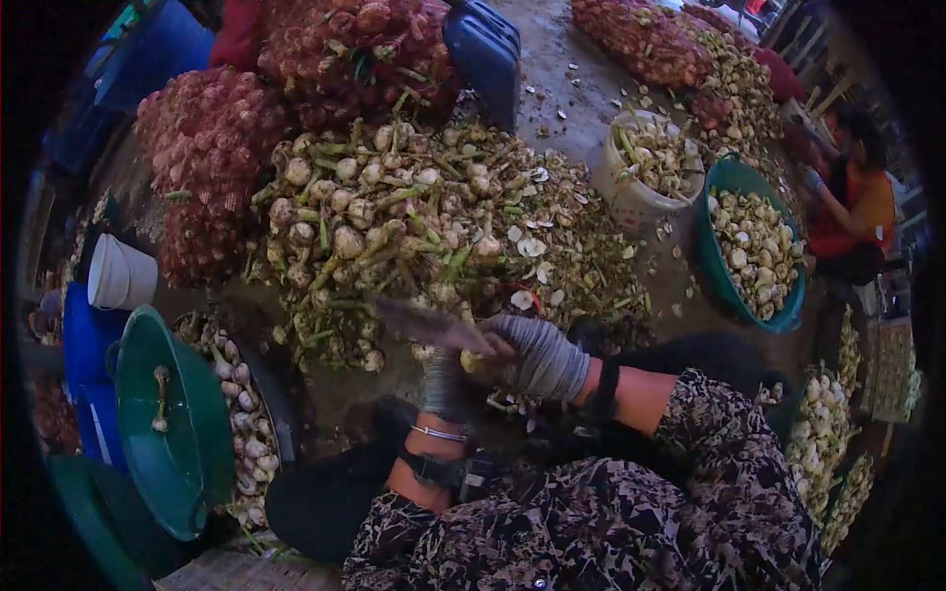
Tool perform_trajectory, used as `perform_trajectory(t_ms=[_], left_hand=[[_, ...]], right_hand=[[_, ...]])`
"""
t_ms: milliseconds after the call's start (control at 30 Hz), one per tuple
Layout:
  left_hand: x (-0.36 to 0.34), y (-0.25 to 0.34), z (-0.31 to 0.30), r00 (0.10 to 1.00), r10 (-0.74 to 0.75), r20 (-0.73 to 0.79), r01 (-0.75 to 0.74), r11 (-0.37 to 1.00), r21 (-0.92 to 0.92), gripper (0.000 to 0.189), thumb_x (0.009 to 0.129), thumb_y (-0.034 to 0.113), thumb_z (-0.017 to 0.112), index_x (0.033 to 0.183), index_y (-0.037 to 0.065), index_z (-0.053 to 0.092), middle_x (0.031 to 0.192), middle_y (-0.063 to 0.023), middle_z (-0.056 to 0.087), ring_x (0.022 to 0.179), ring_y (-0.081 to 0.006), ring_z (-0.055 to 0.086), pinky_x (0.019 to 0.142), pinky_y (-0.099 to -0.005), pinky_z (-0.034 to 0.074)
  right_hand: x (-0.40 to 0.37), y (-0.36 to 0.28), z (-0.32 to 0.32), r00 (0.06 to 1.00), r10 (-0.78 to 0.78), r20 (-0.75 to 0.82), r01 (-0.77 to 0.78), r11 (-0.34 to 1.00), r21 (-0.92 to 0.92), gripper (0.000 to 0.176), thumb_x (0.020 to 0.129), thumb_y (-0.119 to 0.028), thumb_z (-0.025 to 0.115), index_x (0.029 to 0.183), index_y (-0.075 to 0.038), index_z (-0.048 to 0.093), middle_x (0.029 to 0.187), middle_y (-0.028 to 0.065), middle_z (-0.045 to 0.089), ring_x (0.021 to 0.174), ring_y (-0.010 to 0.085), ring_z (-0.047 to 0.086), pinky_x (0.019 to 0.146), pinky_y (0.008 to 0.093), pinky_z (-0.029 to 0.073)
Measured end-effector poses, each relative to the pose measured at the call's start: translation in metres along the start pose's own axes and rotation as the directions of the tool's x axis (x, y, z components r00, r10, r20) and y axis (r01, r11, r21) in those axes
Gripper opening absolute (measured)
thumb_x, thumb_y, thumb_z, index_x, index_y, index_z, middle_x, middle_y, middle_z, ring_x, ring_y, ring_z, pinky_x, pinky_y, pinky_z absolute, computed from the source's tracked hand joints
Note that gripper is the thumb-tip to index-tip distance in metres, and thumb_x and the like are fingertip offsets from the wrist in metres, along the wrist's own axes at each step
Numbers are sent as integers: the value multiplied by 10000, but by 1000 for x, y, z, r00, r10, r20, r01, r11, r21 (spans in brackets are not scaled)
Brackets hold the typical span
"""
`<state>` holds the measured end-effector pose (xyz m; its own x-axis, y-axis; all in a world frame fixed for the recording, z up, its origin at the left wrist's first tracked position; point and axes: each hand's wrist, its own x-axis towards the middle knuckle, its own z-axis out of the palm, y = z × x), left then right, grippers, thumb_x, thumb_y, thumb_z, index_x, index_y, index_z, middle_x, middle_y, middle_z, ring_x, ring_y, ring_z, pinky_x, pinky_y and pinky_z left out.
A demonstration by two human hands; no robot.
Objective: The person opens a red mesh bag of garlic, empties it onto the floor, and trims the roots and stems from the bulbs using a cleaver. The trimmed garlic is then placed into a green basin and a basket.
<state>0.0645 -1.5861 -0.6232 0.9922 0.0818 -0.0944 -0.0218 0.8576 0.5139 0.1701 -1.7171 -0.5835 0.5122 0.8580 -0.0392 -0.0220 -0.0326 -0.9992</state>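
Note:
A grey knitted glove covers my right hand (540, 357), whose fingers are wrapped round a knife. The knife's broad blade (431, 325) points left, smeared by motion, above my left hand (447, 382). That hand, also gloved, is closed just below the blade; a pale garlic bulb (471, 361) shows at its fingers, partly hidden. Right in front of both hands spreads a big heap of garlic (370, 222) with dirty bulbs and green stems. Trimmed roots and cut skins (581, 251) lie at the heap's right side.
A green basin (163, 345) with one stemmed bulb in it tilts at left, beside a white bucket (123, 274). Red mesh sacks (212, 128) stand behind. Further right are a full white pail (645, 167), a green tub of bulbs (754, 246) and a seated person (857, 207).

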Motion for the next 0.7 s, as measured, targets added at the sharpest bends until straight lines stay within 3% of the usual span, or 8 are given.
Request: perform_trajectory(t_ms=[33, 100, 200, 300, 400, 567, 633, 700], left_hand=[[3, -15, -49, 1000, -1, 0, 1, 1000, 0, 429, 841, 455, 595, 1095, 110, 590, 1029, -99, 607, 1005, -269, 551, 876, -396, 450], [12, -38, -134, 917, -397, 35, 292, 728, 621, 373, 922, 317, 532, 1118, 10, 608, 986, -124, 640, 932, -237, 595, 823, -382, 489], [-25, -3, -65, 976, 48, -212, 100, 767, 634, 337, 881, 233, 570, 1129, 8, 606, 1015, -122, 643, 957, -231, 602, 830, -367, 492], [-34, 25, -14, 899, 287, -330, 82, 629, 773, 332, 839, 149, 608, 1139, 7, 605, 1044, -119, 645, 982, -225, 608, 838, -352, 494], [-40, 44, 24, 842, 377, -386, 100, 594, 798, 359, 798, 65, 646, 1150, 5, 604, 1073, -117, 647, 1006, -218, 615, 845, -337, 497], [-71, 108, 28, 697, 558, -451, -45, 661, 749, 147, 881, 131, 632, 1006, 54, 635, 945, -50, 648, 857, -185, 605, 782, -302, 496], [-94, 155, 26, 846, 484, -226, -339, 813, 473, 135, 890, 199, 639, 960, 84, 638, 861, -19, 628, 794, -170, 589, 734, -296, 486], [-79, 152, 19, 731, 581, -358, -227, 702, 676, 154, 889, 235, 642, 963, 99, 640, 857, -18, 618, 784, -167, 585, 715, -305, 485]], right_hand=[[-1, -23, 2, 998, -43, 51, 55, 967, -248, 345, 762, -185, 738, 1058, -79, 595, 901, 134, 628, 853, 286, 639, 754, 374, 501], [-2, -41, 0, 991, -79, 108, 122, 866, -484, 334, 758, -161, 721, 1057, -84, 594, 905, 142, 631, 866, 309, 644, 744, 381, 508], [-8, -57, -13, 982, -96, 165, 177, 781, -599, 325, 739, -105, 693, 1048, -91, 595, 860, 140, 635, 832, 334, 642, 720, 387, 513], [-5, -70, -19, 958, 200, 204, 13, 683, -730, 325, 724, -88, 679, 1038, -100, 593, 823, 139, 637, 794, 339, 647, 705, 411, 512], [0, -39, -31, 970, 114, 216, 80, 688, -721, 320, 726, -96, 669, 1038, -109, 599, 808, 145, 643, 782, 345, 653, 691, 423, 512], [6, -27, -41, 962, 246, 113, 1, 416, -909, 180, 893, -135, 570, 1067, -137, 615, 889, 103, 655, 735, 254, 606, 683, 328, 501], [10, -22, -48, 949, 314, 13, -156, 505, -849, 182, 885, -151, 593, 1065, -133, 617, 873, 102, 654, 728, 258, 595, 692, 324, 499], [19, -17, -49, 926, 374, -55, -280, 581, -764, 189, 878, -167, 615, 1063, -128, 619, 857, 100, 653, 722, 262, 584, 702, 321, 498]])
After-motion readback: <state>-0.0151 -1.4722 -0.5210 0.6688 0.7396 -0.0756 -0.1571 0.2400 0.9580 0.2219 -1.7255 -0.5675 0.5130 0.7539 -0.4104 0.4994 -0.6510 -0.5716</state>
